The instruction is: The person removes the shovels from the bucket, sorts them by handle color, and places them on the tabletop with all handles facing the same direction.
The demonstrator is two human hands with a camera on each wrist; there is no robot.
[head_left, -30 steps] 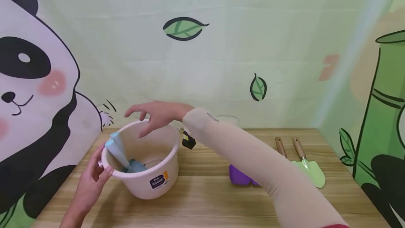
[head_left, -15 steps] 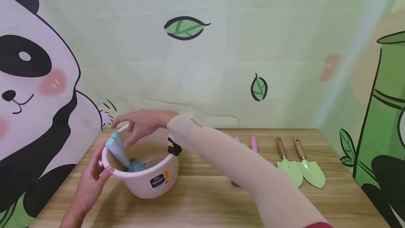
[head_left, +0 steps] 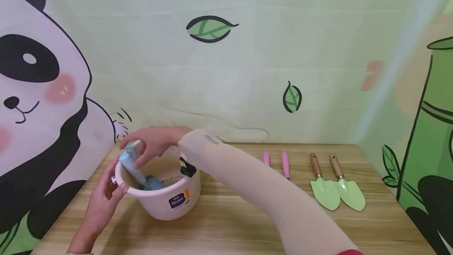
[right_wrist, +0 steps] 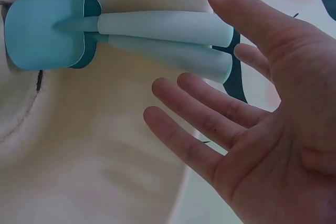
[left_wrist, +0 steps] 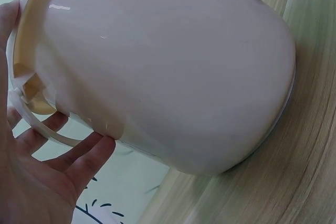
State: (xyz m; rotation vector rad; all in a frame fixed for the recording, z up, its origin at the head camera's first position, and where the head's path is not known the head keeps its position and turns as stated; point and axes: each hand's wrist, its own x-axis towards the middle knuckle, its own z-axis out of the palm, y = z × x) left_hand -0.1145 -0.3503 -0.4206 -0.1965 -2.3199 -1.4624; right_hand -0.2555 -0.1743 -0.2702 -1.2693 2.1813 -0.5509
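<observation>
Two smooth blue shovels [right_wrist: 165, 29], each with a tapered, pale-blue rounded handle and a darker teal, rounded-square blade, lean together inside a round, off-white plastic bucket [head_left: 150, 206]. Seen from the right wrist, one blade overlaps the other almost completely, only an edge of the lower one peeping out, while the handles fan slightly apart toward their ends. The blades rest low in the bucket and the handles slant up to the rim on its left side. A dark label [head_left: 179, 201] with an orange patch sits on the bucket's outer wall

The right hand [head_left: 152, 143] hovers over the bucket with its fingers spread and gripping nothing. The handle ends lie between its thumb and the other fingers, just beside them; whether the thumb touches the nearer handle is hard to tell

The left hand [head_left: 104, 198] grips the bucket's rim at the left, thumb on the near side and fingers behind, next to the pale carrying handle [left_wrist: 44, 129]. The shovel handles stand just inside the rim near these fingers, apart from them
</observation>
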